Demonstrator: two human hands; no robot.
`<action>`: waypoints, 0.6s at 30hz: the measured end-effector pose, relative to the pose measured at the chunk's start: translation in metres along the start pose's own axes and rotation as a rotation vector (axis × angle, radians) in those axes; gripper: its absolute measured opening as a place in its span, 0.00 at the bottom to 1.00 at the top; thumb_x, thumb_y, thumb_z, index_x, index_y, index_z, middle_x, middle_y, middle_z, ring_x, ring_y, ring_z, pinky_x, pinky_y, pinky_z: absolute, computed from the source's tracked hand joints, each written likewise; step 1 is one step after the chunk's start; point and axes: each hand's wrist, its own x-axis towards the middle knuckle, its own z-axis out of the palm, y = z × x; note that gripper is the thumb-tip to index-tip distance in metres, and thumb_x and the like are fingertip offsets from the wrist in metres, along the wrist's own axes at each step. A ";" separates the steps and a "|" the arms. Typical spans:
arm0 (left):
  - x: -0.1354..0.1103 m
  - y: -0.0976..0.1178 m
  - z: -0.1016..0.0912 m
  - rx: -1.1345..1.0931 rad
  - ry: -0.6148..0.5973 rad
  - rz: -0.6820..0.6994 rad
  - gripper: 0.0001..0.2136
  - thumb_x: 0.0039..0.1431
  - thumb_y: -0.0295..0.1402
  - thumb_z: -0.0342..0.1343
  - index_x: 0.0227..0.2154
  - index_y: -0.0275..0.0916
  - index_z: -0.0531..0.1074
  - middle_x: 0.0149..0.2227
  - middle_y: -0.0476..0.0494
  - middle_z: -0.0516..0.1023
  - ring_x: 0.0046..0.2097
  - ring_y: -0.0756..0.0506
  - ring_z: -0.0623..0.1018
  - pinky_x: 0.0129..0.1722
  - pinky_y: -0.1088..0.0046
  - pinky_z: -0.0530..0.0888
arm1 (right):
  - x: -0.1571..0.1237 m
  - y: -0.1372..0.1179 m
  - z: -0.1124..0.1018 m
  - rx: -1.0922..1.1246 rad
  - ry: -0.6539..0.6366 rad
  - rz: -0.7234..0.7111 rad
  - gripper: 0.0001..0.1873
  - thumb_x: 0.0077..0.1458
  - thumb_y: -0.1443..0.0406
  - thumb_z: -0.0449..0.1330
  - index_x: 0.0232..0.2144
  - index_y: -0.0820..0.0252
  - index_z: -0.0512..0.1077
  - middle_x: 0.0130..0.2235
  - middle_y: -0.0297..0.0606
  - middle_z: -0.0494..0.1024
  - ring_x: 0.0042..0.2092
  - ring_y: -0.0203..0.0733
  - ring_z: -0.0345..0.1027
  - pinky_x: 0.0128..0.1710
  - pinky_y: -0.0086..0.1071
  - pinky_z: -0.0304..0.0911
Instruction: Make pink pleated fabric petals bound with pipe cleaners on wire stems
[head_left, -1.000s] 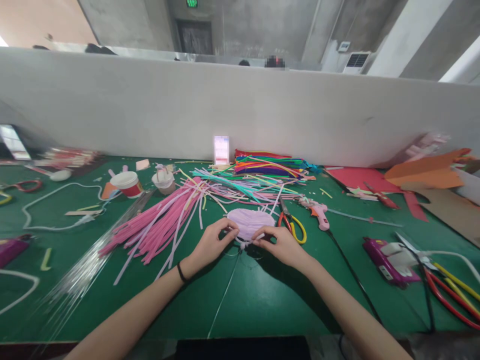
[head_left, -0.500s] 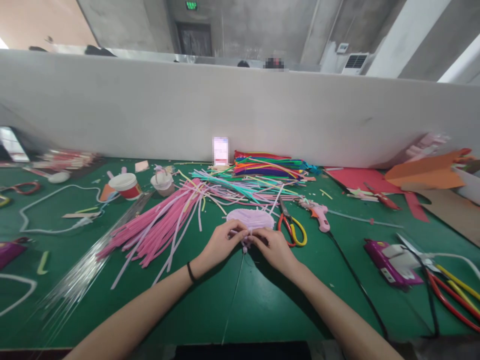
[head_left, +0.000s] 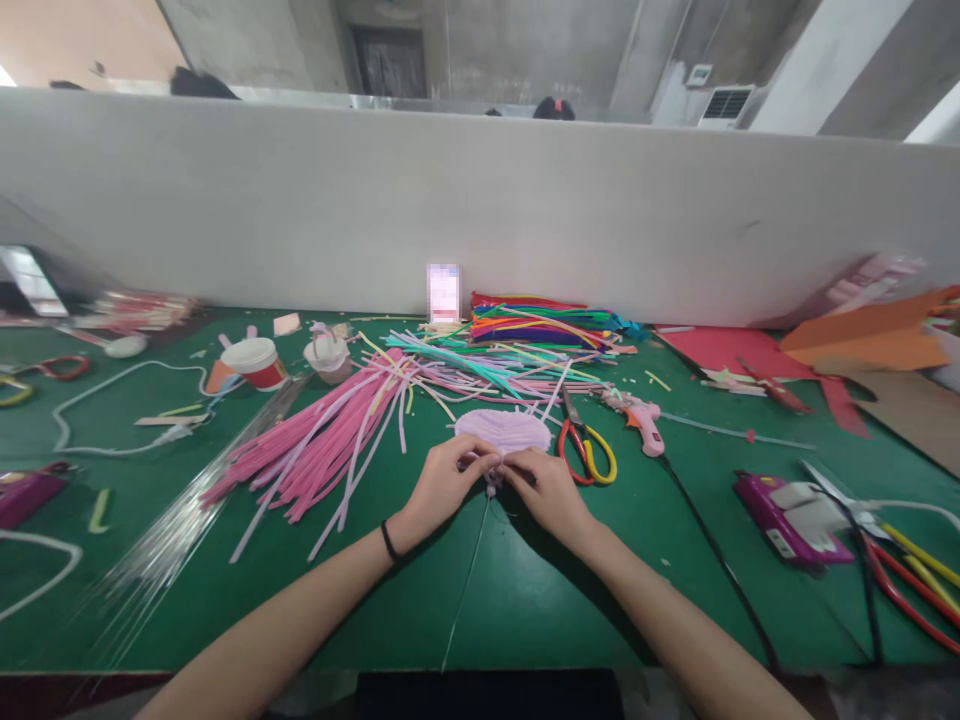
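Note:
A pale lilac fan-shaped piece made of pipe cleaners (head_left: 504,430) lies on the green table (head_left: 525,600) in front of me. My left hand (head_left: 442,482) and my right hand (head_left: 546,488) meet at its lower tip, fingers pinched on it. A thin wire (head_left: 465,585) runs from that tip toward me. A black band sits on my left wrist. Scissors with red and yellow handles (head_left: 589,450) lie just right of my right hand.
A spread of pink pipe cleaners (head_left: 315,445) lies left, a coloured stack (head_left: 540,325) behind. A pink glue gun (head_left: 637,415), paper cups (head_left: 255,362), a purple glue gun (head_left: 784,505), red and orange sheets (head_left: 750,355) and a grey partition (head_left: 480,210) surround the spot.
My hands have drawn closer together at the lilac piece's lower tip. The view has shifted slightly downward.

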 end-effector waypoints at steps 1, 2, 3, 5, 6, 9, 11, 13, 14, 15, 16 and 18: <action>0.000 0.000 0.000 0.000 0.004 0.002 0.09 0.59 0.38 0.55 0.31 0.38 0.75 0.32 0.46 0.79 0.35 0.47 0.77 0.38 0.71 0.74 | -0.001 0.000 0.001 -0.011 0.003 -0.004 0.09 0.61 0.64 0.55 0.34 0.56 0.76 0.32 0.36 0.79 0.35 0.40 0.70 0.37 0.31 0.61; 0.000 -0.001 0.000 0.000 0.009 0.001 0.09 0.59 0.38 0.56 0.31 0.38 0.75 0.32 0.47 0.79 0.34 0.47 0.77 0.38 0.71 0.74 | -0.002 0.001 0.002 -0.021 0.008 -0.010 0.09 0.61 0.65 0.55 0.33 0.56 0.76 0.32 0.36 0.79 0.35 0.40 0.70 0.37 0.31 0.61; -0.001 -0.001 0.001 0.004 0.016 0.000 0.09 0.58 0.38 0.56 0.33 0.38 0.75 0.32 0.47 0.79 0.34 0.47 0.77 0.38 0.72 0.74 | -0.002 0.001 0.003 -0.029 0.012 -0.018 0.09 0.60 0.65 0.55 0.32 0.57 0.76 0.31 0.37 0.79 0.35 0.40 0.69 0.36 0.31 0.61; -0.001 -0.002 0.001 0.030 0.027 0.008 0.09 0.58 0.37 0.56 0.36 0.39 0.76 0.33 0.47 0.79 0.35 0.47 0.77 0.37 0.72 0.74 | -0.002 0.001 0.003 -0.037 0.020 -0.033 0.10 0.61 0.65 0.55 0.32 0.57 0.75 0.31 0.37 0.78 0.35 0.40 0.69 0.37 0.31 0.61; -0.001 -0.002 0.002 0.048 0.031 0.021 0.09 0.58 0.37 0.56 0.37 0.39 0.76 0.33 0.46 0.79 0.36 0.47 0.77 0.38 0.72 0.74 | -0.002 0.001 0.003 -0.036 0.019 -0.040 0.10 0.61 0.65 0.54 0.32 0.57 0.76 0.31 0.37 0.79 0.36 0.40 0.69 0.37 0.32 0.61; 0.000 -0.001 0.001 0.078 0.038 0.064 0.07 0.58 0.35 0.56 0.34 0.40 0.77 0.35 0.45 0.79 0.38 0.47 0.77 0.38 0.72 0.73 | 0.000 0.001 -0.003 0.005 -0.004 -0.029 0.09 0.60 0.64 0.56 0.33 0.56 0.76 0.32 0.36 0.79 0.35 0.40 0.70 0.37 0.32 0.62; 0.000 0.000 0.000 0.086 0.048 0.069 0.06 0.58 0.34 0.56 0.32 0.40 0.77 0.35 0.46 0.79 0.39 0.46 0.77 0.38 0.73 0.73 | 0.003 0.003 -0.007 0.085 0.004 0.040 0.07 0.56 0.61 0.60 0.34 0.55 0.77 0.32 0.35 0.80 0.32 0.39 0.70 0.34 0.31 0.63; 0.001 -0.001 -0.002 0.105 0.041 0.058 0.06 0.59 0.34 0.55 0.33 0.41 0.77 0.35 0.47 0.80 0.39 0.47 0.77 0.40 0.72 0.72 | 0.006 0.005 -0.010 0.186 0.051 0.118 0.09 0.53 0.59 0.63 0.37 0.56 0.76 0.33 0.35 0.80 0.31 0.39 0.71 0.33 0.30 0.64; 0.001 -0.001 -0.002 0.115 0.031 0.050 0.06 0.59 0.34 0.55 0.33 0.41 0.77 0.35 0.48 0.80 0.38 0.47 0.78 0.41 0.72 0.71 | 0.007 0.005 -0.011 0.226 0.077 0.139 0.11 0.52 0.59 0.63 0.38 0.56 0.76 0.33 0.35 0.81 0.32 0.39 0.71 0.32 0.30 0.64; 0.002 -0.002 -0.003 0.120 0.019 0.042 0.06 0.59 0.34 0.55 0.34 0.41 0.77 0.35 0.48 0.80 0.38 0.47 0.78 0.41 0.72 0.71 | 0.009 0.005 -0.011 0.252 0.097 0.142 0.11 0.52 0.59 0.63 0.38 0.56 0.76 0.33 0.36 0.80 0.32 0.39 0.72 0.33 0.31 0.65; 0.002 -0.002 -0.004 0.119 0.009 0.036 0.06 0.59 0.33 0.55 0.34 0.41 0.77 0.35 0.48 0.81 0.38 0.46 0.78 0.42 0.72 0.71 | 0.010 0.005 -0.010 0.263 0.110 0.131 0.11 0.53 0.59 0.63 0.37 0.57 0.76 0.33 0.36 0.80 0.32 0.39 0.72 0.33 0.31 0.65; 0.003 -0.004 -0.004 0.108 -0.001 0.029 0.06 0.58 0.34 0.56 0.34 0.41 0.77 0.36 0.48 0.81 0.39 0.46 0.78 0.42 0.72 0.71 | 0.011 0.004 -0.009 0.254 0.117 0.096 0.08 0.54 0.59 0.61 0.34 0.56 0.76 0.32 0.36 0.80 0.32 0.39 0.71 0.32 0.30 0.64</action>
